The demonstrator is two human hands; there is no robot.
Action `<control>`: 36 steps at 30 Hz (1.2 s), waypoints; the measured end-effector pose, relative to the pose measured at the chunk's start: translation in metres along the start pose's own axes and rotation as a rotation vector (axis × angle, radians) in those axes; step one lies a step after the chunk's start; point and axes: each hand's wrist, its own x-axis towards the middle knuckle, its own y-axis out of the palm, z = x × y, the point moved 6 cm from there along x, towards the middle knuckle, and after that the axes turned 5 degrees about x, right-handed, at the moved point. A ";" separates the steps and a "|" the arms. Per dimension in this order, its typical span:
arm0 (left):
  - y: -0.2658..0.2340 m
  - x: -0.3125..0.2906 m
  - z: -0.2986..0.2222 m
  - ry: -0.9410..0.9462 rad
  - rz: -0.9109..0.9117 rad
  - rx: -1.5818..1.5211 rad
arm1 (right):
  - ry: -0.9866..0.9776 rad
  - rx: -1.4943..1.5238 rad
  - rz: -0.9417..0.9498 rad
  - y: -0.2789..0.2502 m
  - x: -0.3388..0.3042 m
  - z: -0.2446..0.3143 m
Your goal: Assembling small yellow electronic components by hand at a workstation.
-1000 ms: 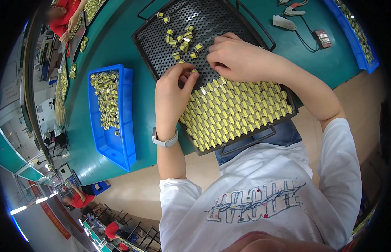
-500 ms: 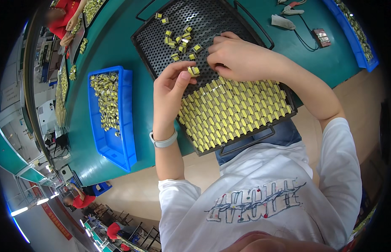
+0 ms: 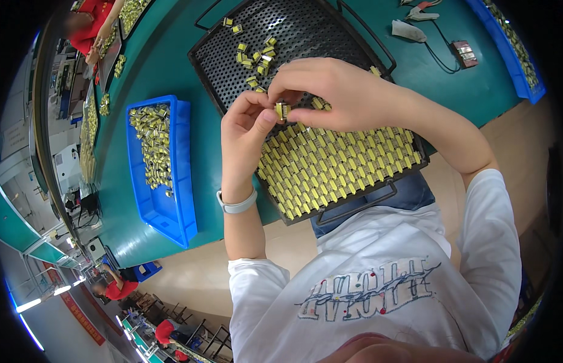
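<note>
A small transformer point(image 3: 283, 111) with yellow tape and metal pins is pinched between my two hands, above the black perforated tray point(image 3: 299, 30). My left hand point(image 3: 247, 121) grips its left side between thumb and fingers. From the right, my right hand point(image 3: 330, 91) closes thumb and fingertips on the same piece. Close-set rows of yellow transformers point(image 3: 336, 163) stand in the near half of the tray. Several loose transformers point(image 3: 264, 60) lie scattered on its far left part, some partly hidden by my right hand.
Left of the tray, a blue bin point(image 3: 187, 175) holds a heap of transformers. Another blue bin point(image 3: 475, 12) stands at the far right, near a cable with a small box point(image 3: 464, 54). A co-worker in red point(image 3: 91, 30) sits at the upper left.
My right hand has moved left and nearer from the tray surface and now takes hold of the transformer in my left hand. My left hand has hardly moved.
</note>
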 end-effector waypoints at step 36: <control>0.005 -0.001 0.004 -0.142 -0.037 -0.092 | -0.209 -0.475 -0.104 0.001 -0.004 0.011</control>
